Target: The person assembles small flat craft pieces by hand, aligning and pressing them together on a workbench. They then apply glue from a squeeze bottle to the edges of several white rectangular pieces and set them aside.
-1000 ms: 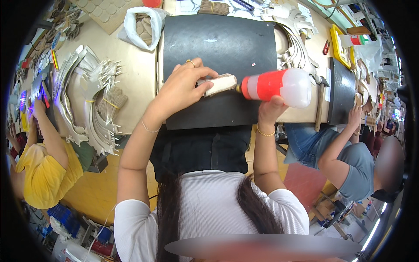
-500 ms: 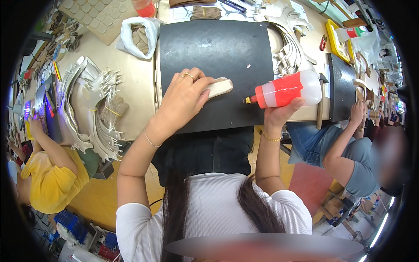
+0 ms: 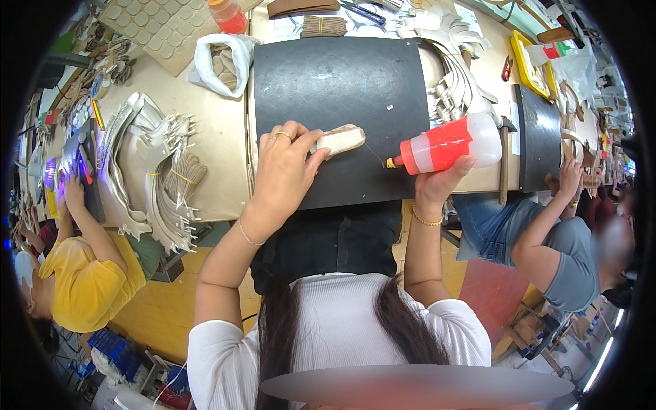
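Observation:
My left hand pinches the near end of a pale, oblong piece with a brownish rim, perhaps leather, above the black mat. My right hand grips a translucent squeeze bottle wrapped in red tape. The bottle lies almost level, its yellow-ringed nozzle pointing left toward the piece. Between nozzle and piece runs a thin, shiny thread, and the two stay apart. My left fingers and thumb cover part of the piece.
Cream strap-like pieces in bundles lie to the left, and more strips to the right. A white bag of brown pieces stands at the mat's far left. A hammer lies beside the bottle. Co-workers sit on both sides.
The piece has tipped, showing more of its broad face. The thread to the nozzle stands out more clearly. My left hand has shifted slightly; the bottle keeps nearly the same pose.

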The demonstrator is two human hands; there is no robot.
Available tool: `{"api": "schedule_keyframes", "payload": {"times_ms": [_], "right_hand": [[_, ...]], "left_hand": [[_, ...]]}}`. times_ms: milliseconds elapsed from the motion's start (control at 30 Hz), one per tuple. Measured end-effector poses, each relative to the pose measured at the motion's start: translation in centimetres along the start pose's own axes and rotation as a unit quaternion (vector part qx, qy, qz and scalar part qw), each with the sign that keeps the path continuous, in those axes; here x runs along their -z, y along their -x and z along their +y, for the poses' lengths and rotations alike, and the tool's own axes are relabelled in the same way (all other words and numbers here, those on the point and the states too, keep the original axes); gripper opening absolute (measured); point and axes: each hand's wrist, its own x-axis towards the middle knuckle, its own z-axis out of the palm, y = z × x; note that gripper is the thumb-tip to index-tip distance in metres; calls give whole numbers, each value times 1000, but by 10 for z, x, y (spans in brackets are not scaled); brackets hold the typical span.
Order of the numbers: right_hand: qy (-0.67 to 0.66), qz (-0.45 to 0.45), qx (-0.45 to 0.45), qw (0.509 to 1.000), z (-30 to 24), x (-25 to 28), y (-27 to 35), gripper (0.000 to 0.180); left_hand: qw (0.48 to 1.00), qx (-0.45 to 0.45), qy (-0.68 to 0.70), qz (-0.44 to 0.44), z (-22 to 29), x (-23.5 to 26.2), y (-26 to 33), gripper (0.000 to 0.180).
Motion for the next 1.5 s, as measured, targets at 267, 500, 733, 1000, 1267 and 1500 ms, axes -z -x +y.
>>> {"api": "schedule_keyframes", "payload": {"times_ms": [267,500,733,1000,1267,1500], "right_hand": [[-11,1,-13,1000,-3,2,0,88],[-5,-5,-17,1000,-4,4,0,89],[-8,7,-25,1000,-4,5,0,88],[-12,17,-24,999,-8,0,0,85],[-96,40,-88,991,-21,-7,-9,75],[-100,33,-82,991,-23,-8,-11,73]], "left_hand": [[999,26,44,8,5,-1,-6,43],[999,10,41,-19,8,0,-8,57],[997,17,80,-15,12,-1,-9,70],[996,20,77,-30,12,1,-10,76],[984,86,141,-67,13,10,-8,68],[922,145,360,4,-12,27,-27,78]]}}
